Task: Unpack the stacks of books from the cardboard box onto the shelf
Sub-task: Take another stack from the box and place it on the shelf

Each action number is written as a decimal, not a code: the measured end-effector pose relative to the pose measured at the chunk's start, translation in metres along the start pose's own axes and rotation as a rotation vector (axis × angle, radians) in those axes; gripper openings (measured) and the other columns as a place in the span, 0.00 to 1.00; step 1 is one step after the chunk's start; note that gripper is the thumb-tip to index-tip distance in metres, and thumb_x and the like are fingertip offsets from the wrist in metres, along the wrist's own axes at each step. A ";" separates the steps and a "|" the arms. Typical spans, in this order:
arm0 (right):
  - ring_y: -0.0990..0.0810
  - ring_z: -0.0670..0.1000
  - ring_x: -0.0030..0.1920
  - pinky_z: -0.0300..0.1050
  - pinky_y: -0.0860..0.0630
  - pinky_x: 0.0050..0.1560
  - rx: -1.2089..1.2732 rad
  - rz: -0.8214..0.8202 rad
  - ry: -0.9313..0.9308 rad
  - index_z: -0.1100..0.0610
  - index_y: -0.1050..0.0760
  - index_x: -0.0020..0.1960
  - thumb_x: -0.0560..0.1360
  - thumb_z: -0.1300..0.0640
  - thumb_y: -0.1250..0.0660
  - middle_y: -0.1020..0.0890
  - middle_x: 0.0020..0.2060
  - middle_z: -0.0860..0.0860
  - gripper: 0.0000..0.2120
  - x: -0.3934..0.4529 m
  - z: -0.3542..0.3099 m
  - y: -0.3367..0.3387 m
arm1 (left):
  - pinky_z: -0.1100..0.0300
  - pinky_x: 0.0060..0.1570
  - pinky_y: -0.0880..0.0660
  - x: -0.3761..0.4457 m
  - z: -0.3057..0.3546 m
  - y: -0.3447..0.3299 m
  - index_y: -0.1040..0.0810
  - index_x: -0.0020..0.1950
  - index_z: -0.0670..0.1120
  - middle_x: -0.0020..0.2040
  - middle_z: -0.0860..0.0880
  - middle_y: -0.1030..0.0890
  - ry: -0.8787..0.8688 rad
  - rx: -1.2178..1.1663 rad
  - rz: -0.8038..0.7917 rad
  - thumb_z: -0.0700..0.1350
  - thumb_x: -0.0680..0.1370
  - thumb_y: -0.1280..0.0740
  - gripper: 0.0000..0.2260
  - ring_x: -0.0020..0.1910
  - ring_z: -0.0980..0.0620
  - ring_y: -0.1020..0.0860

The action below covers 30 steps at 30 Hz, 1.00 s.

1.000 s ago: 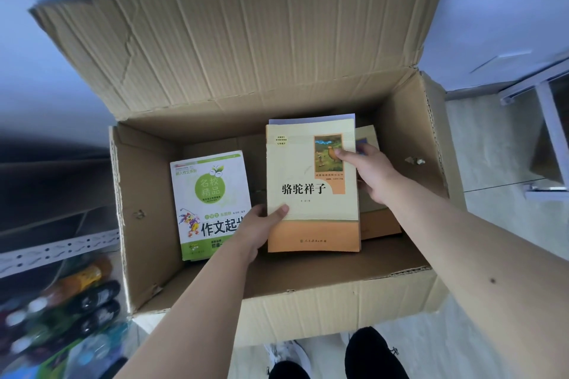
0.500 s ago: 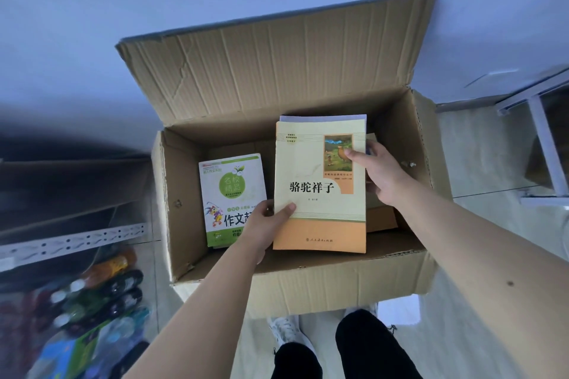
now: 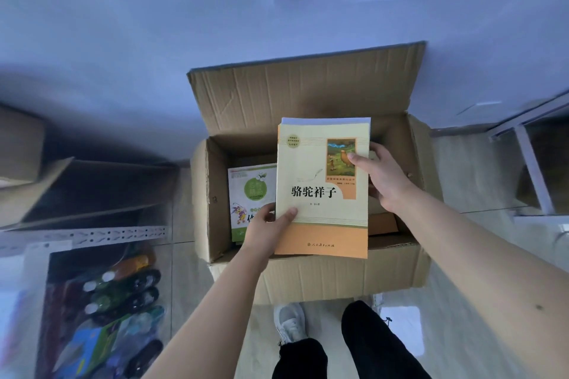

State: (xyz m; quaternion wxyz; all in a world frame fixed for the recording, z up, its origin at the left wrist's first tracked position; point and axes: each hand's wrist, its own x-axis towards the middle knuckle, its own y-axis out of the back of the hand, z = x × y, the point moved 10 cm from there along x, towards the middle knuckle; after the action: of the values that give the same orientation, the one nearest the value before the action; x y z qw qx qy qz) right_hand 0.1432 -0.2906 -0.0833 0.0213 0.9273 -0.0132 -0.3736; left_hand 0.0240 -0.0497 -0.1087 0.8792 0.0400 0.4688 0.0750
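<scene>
A person holds a stack of cream-and-orange paperback books (image 3: 321,191) above an open brown corrugated cardboard box (image 3: 311,278) on a pale tiled floor (image 3: 480,332), the stack raised over the box's near wall. The left hand (image 3: 266,232) grips the stack's lower left edge, thumb pressed flat on the glossy cover and fingers out of sight beneath; the right hand (image 3: 385,178) clasps the right edge higher up, thumb on the cover's small landscape picture. Gripping opposite edges likely keeps the loose volumes squared, since smooth covers tend to slide on one another. A sliver of white page edges shows at the stack's top, suggesting more than one book.

Inside the box, a white-and-green paperback with a cartoon figure (image 3: 251,194) lies flat against the left wall, and tan-covered books (image 3: 381,223) sit low on the right, partly hidden by the lifted stack. The creased rear flap stands upright against the blue-tinted wall.

To the left, a grey perforated metal shelf rail (image 3: 92,235) marks the likely destination; below it lie blurred dark plastic bottles (image 3: 132,292). A white sneaker (image 3: 289,321) and dark trouser legs show beneath the box.
</scene>
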 end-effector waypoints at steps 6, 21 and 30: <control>0.17 0.54 0.54 0.53 0.22 0.52 0.000 -0.018 0.053 0.51 0.29 0.66 0.74 0.55 0.27 0.17 0.56 0.53 0.22 -0.052 -0.036 -0.017 | 0.53 0.49 0.22 -0.056 0.018 0.026 0.26 0.66 0.50 0.56 0.50 0.20 -0.050 -0.024 0.020 0.54 0.74 0.28 0.22 0.53 0.50 0.20; 0.18 0.46 0.43 0.42 0.26 0.41 -0.082 -0.210 0.350 0.55 0.29 0.66 0.73 0.56 0.26 0.17 0.46 0.48 0.23 -0.252 -0.229 -0.111 | 0.63 0.38 0.25 -0.264 0.112 0.142 0.26 0.62 0.50 0.54 0.52 0.19 -0.307 -0.147 0.229 0.55 0.75 0.30 0.19 0.49 0.54 0.20; 0.19 0.43 0.38 0.36 0.30 0.32 -0.164 -0.522 0.500 0.49 0.32 0.62 0.75 0.54 0.28 0.18 0.42 0.46 0.19 -0.370 -0.299 -0.210 | 0.52 0.45 0.18 -0.401 0.107 0.224 0.20 0.60 0.48 0.52 0.46 0.16 -0.405 -0.400 0.543 0.56 0.71 0.26 0.21 0.46 0.49 0.17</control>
State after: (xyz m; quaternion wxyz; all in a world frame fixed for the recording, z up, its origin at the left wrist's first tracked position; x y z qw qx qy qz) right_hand 0.0860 -0.0567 0.3779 0.0022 0.9572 0.2595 -0.1281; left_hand -0.1289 0.1033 0.3107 0.8926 0.0046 0.2343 0.3853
